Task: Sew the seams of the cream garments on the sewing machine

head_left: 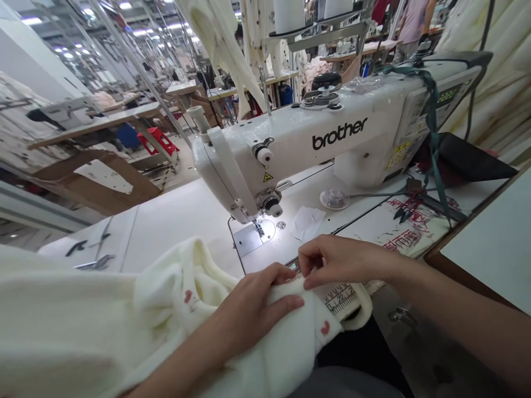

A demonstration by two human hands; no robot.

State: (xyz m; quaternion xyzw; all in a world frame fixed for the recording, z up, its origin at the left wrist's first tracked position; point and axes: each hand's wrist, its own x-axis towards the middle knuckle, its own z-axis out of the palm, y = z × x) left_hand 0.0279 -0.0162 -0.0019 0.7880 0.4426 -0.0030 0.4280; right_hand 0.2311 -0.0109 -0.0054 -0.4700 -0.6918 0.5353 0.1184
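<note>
Left hand (257, 309) flat on the cream fleece garment (207, 309), fingers spread and pressing down, not clenched. Right hand (338, 262) pinching a fold of the same cloth between fingertips, just above a tape measure strip (340, 298) stuck along the near edge of the sewing table (178, 221). Garment bunched at near table edge, spilling off to near left, with small red prints; well short of the presser foot (259, 229) and needle plate (249, 237) of the white Brother sewing machine (332, 143). Further right, thread snips (404, 213); white fabric scrap (307, 222) just right of the needle plate. Co-worker (412, 27) standing far off, far right. Risks: fold slipping from right fingertips if pinch loosens; heavy overhanging cloth dragging layers out of line; fingers too near the needle if hands feed close to the foot; loose fleece catching on snips.
</note>
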